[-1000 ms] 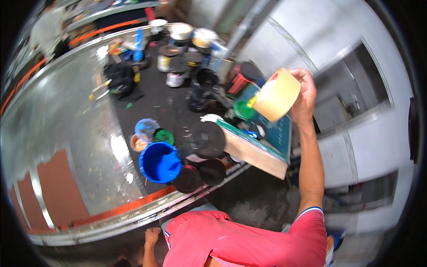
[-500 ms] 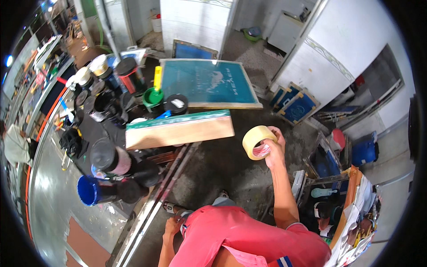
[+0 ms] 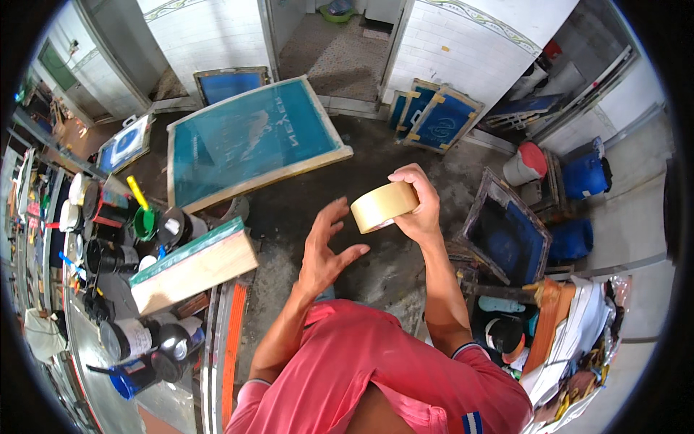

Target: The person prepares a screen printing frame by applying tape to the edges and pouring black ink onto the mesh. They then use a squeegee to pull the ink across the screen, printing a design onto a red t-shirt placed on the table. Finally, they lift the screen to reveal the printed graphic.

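My right hand (image 3: 418,205) grips a roll of clear yellowish packing tape (image 3: 383,207), with its fingers around the right side of the ring. Just left of the roll, my left hand (image 3: 325,248) is raised with its fingers spread; nothing is in it. A small gap shows between the left fingertips and the tape. Both hands are in front of my chest, above the dark floor. Left of my left hand lies a wood-handled squeegee (image 3: 196,269) with a green edge, resting over the paint containers by the table.
A large teal screen-printing frame (image 3: 249,141) leans ahead at the left. Several blue frames (image 3: 442,119) stand against the tiled wall. Paint tubs (image 3: 130,338) crowd the table at left. To my right are a dark frame (image 3: 506,228), blue drums (image 3: 584,176) and a cluttered bin (image 3: 553,340).
My left hand has come up from beside my leg toward the tape roll. The right hand has brought the roll nearer and turned it. My view has swung to the right.
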The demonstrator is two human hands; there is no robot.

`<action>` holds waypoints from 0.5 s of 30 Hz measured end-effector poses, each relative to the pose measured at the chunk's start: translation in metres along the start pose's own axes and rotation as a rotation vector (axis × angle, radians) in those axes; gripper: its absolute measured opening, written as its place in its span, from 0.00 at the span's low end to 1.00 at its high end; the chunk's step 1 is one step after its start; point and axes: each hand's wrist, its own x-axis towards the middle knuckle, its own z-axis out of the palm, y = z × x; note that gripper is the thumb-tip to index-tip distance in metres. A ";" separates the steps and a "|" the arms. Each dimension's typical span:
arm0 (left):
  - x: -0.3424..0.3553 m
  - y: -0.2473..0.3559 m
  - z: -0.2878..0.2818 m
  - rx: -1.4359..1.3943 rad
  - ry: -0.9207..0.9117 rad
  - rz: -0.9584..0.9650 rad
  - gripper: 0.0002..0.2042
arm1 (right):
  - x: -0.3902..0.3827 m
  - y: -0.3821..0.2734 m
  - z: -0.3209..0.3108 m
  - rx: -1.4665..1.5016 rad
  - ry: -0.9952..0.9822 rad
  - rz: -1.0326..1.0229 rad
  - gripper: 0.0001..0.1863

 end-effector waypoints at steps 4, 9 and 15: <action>0.092 -0.015 0.021 -0.005 -0.116 0.137 0.36 | 0.043 0.024 -0.021 -0.159 -0.066 0.011 0.25; 0.184 -0.057 0.039 -0.610 -0.257 -0.074 0.26 | 0.098 0.056 -0.048 -0.221 -0.198 0.002 0.43; 0.275 -0.073 0.047 -1.007 -0.289 -0.115 0.26 | 0.134 0.131 -0.081 0.183 -0.157 0.453 0.37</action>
